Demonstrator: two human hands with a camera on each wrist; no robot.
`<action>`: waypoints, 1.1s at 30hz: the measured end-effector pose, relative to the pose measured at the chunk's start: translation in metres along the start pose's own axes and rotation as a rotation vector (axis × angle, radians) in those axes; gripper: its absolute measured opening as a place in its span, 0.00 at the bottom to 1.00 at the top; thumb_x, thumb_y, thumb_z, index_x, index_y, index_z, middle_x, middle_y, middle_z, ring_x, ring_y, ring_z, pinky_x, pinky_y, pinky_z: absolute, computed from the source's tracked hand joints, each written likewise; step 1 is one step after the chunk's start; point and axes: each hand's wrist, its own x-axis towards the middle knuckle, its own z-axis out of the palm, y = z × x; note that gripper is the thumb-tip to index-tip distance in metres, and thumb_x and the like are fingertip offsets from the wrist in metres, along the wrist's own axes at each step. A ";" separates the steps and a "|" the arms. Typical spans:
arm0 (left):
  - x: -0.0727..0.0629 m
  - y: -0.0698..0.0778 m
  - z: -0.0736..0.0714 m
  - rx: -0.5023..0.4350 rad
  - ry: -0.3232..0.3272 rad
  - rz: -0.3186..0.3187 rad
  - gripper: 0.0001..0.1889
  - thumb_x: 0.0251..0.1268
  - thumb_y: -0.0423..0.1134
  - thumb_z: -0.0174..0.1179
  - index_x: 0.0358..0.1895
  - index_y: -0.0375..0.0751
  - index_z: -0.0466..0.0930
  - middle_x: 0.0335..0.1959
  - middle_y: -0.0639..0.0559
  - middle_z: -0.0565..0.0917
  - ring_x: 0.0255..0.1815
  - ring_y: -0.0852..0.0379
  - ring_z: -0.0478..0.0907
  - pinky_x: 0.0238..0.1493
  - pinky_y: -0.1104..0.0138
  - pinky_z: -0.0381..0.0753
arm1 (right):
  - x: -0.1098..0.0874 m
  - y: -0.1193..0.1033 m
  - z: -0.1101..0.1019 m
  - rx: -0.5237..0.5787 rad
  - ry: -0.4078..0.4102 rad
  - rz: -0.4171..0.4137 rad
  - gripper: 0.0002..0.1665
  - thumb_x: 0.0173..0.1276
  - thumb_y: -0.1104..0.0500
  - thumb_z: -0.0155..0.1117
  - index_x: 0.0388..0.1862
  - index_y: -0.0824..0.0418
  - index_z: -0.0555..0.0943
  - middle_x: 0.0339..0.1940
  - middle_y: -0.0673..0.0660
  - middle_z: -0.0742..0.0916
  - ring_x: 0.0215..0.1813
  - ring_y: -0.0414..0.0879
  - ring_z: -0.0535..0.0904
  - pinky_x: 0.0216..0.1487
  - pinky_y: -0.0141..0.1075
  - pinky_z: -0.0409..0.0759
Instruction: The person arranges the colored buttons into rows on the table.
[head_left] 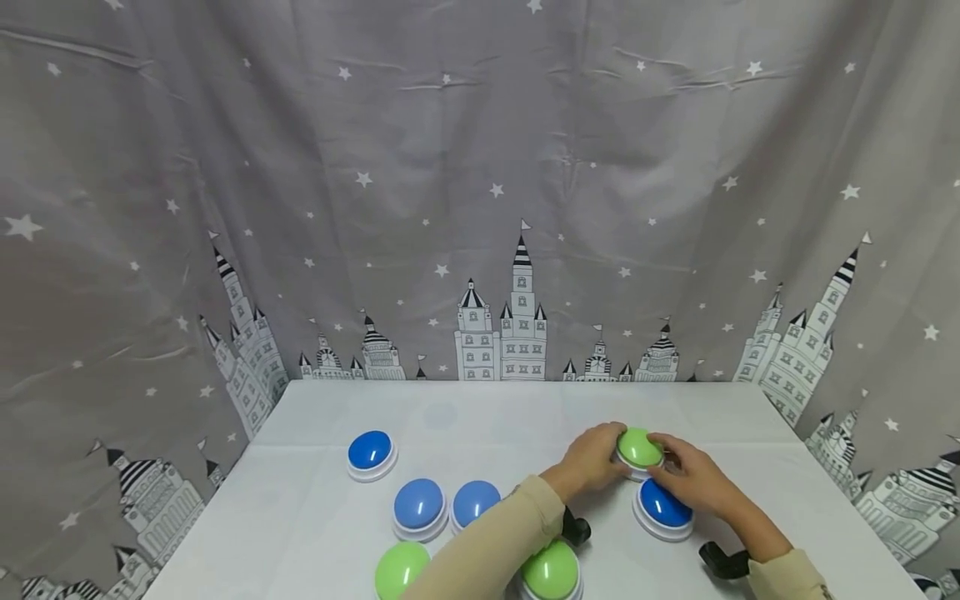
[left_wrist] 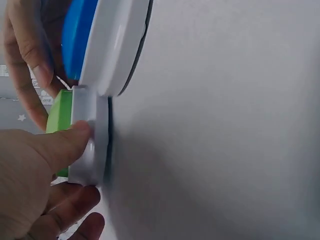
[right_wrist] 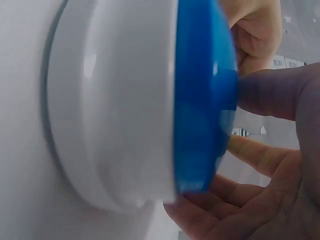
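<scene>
A green dome push button (head_left: 639, 447) on a round white base lies toward the back right of the table. My left hand (head_left: 592, 458) grips it from the left, with the thumb (left_wrist: 75, 142) on the white base and the other fingers round the far side. From the right, my right hand (head_left: 697, 479) holds the same button between thumb and fingers at its edge. Just in front, under the right hand, sits a dark blue push button (head_left: 665, 502) on a similar base. In the right wrist view its white base (right_wrist: 115, 100) hides part of the green one.
A dark blue button (head_left: 371, 450) stands at the left, with two lighter blue buttons (head_left: 418, 504) nearer the middle. Two green buttons (head_left: 551, 571) are at the front, partly behind the left sleeve (head_left: 487, 542). A grey castle-print curtain (head_left: 480, 167) hangs behind the white table (head_left: 300, 500).
</scene>
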 end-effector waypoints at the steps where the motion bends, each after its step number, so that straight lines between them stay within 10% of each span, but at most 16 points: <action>1: -0.002 -0.001 -0.003 0.009 -0.002 0.003 0.30 0.58 0.45 0.72 0.64 0.45 0.73 0.57 0.57 0.80 0.59 0.64 0.75 0.61 0.72 0.71 | 0.000 -0.002 0.001 0.005 -0.002 -0.014 0.35 0.72 0.54 0.63 0.72 0.66 0.66 0.67 0.72 0.72 0.65 0.69 0.71 0.61 0.58 0.73; 33: -0.109 -0.051 -0.086 0.011 -0.071 0.092 0.33 0.53 0.45 0.75 0.61 0.40 0.74 0.52 0.52 0.82 0.47 0.62 0.78 0.49 0.71 0.78 | -0.019 -0.074 0.049 0.100 -0.203 -0.349 0.35 0.72 0.48 0.63 0.71 0.64 0.67 0.69 0.60 0.74 0.69 0.60 0.70 0.64 0.55 0.71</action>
